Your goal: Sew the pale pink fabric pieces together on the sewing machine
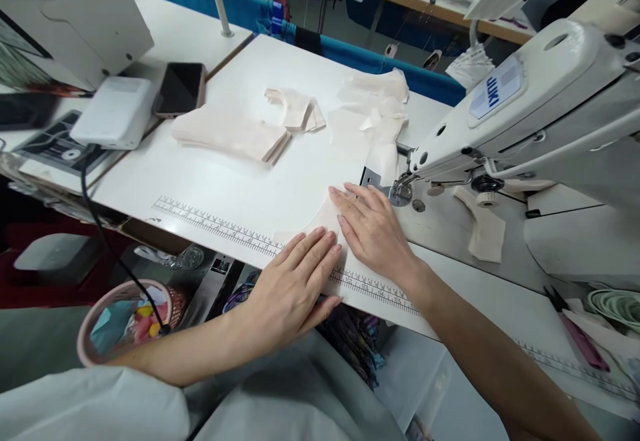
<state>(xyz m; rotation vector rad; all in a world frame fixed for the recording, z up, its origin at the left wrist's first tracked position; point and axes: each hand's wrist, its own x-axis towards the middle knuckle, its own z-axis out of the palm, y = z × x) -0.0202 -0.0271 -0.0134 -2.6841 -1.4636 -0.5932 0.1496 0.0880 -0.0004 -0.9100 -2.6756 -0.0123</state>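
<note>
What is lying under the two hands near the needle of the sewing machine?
A pale fabric piece lies flat on the white table, under the left hand and right hand. Its curved edge shows beside the fingers. The part beneath the palms is covered.

Everything hangs off the sewing machine point(530, 107), sitting on the table point(280, 181) at the right. Just left of its needle, both hands lie flat on a fabric piece point(320, 221), the right hand point(373, 231) nearer the machine, the left hand point(295, 284) beyond it. Farther left and behind: fabric stacks point(235, 135), then a phone point(180, 89). A basket point(125, 317) sits below the table edge.
</note>
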